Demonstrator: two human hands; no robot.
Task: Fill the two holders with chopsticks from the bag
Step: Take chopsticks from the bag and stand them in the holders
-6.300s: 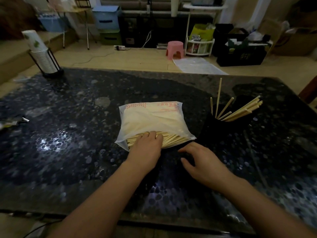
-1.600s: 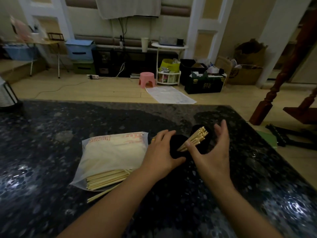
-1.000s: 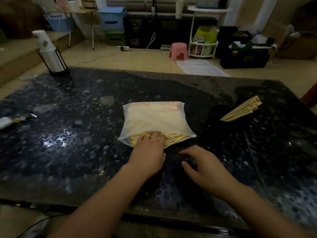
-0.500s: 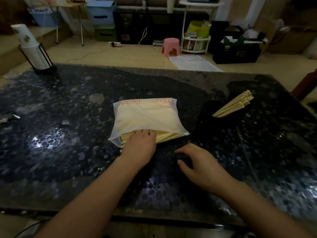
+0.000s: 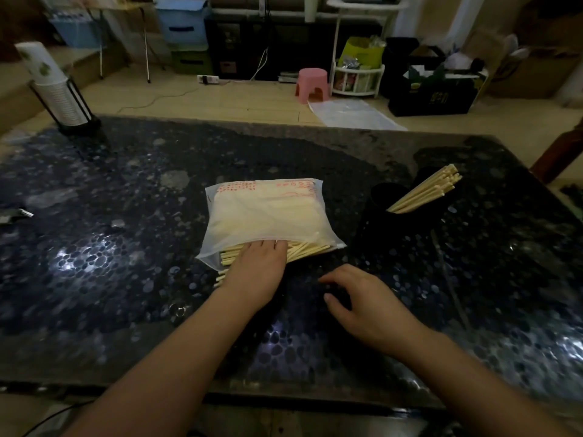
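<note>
Dark speckled stone desk (image 5: 94,263) carries, as half a second ago, our frosted bag (image 5: 265,216), where our left hand (image 5: 257,269) still reaches among chopsticks (image 5: 310,249), fingers hidden so its grip is unclear, right hand (image 5: 362,298) resting loosely curled beside, black holder (image 5: 383,197) bearing a leaning bundle (image 5: 426,192).

A lived-in home room is indicated — a pink stool (image 5: 313,85), blue storage boxes (image 5: 184,25), a power strip (image 5: 208,79) on wood flooring, cluttered crates (image 5: 433,89) are seen.
</note>
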